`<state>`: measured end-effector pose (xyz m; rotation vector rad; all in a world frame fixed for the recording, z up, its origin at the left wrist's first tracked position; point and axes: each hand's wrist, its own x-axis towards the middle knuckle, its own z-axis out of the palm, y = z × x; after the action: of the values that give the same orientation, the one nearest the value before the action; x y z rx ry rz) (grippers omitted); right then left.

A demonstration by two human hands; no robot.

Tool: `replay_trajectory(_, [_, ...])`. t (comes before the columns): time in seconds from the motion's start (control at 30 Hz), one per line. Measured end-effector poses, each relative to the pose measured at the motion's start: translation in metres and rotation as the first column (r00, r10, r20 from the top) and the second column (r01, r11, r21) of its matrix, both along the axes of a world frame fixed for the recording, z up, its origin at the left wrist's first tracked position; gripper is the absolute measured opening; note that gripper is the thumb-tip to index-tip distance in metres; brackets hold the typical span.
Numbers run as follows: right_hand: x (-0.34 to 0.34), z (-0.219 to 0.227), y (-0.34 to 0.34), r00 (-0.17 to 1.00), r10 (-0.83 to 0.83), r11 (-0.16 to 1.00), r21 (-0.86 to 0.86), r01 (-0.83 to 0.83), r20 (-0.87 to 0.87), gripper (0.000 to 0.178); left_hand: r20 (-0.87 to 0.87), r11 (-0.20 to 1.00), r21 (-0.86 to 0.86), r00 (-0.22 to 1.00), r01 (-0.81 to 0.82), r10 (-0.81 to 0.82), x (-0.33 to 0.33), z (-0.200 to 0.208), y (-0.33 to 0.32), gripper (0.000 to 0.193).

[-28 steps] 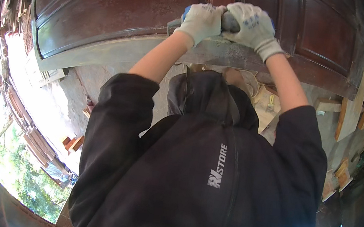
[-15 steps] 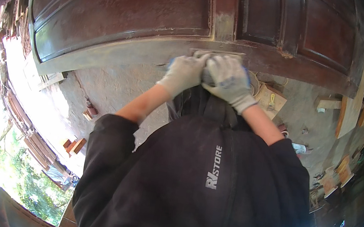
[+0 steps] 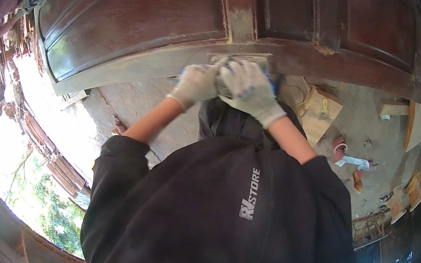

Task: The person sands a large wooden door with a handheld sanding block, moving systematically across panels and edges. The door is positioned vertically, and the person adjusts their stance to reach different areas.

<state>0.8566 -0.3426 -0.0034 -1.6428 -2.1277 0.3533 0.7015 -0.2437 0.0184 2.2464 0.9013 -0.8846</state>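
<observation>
A large dark brown wooden door [image 3: 145, 22] lies flat; its lower rail shows a pale, stripped band, the panels above remain glossy. Both gloved hands, left hand [image 3: 195, 83] and right hand [image 3: 248, 86], grip a sander [image 3: 240, 63] at that rail.

A small white printed logo [image 3: 249, 201] sits on the black sweatshirt [image 3: 219, 223], at five o'clock; no packages, signs or screens.

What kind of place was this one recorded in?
Probably an open-sided woodworking or joinery yard. Both gloved hands, left hand and right hand, press a sanding tool on a large panelled wooden door; timber offcuts litter the concrete floor.
</observation>
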Motion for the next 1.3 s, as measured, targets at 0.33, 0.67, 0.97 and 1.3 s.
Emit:
replay_trajectory(0.33, [0.190,-0.003,-0.088,0.973,-0.045,0.988,-0.131,0.076,0.226,0.077,0.514,0.960,0.269,0.832,0.073,-0.207,0.166,-0.046,-0.092,0.059])
replay_trajectory(0.67, [0.061,0.018,-0.026,0.986,0.022,0.983,-0.184,0.010,0.167,0.072,0.551,0.988,-0.001,0.825,-0.154,0.130,0.034,-0.025,-0.043,0.058])
replay_trajectory(0.97, [-0.118,-0.004,0.083,0.981,0.162,0.983,-0.106,-0.151,0.105,0.053,0.135,0.893,0.311,0.945,-0.326,0.298,-0.129,0.000,0.035,0.050])
replay_trajectory(1.3, [0.063,0.008,0.019,0.988,0.145,0.987,-0.055,-0.148,-0.043,0.063,0.123,0.936,0.265,0.971,-0.233,0.206,0.048,-0.008,-0.016,0.056])
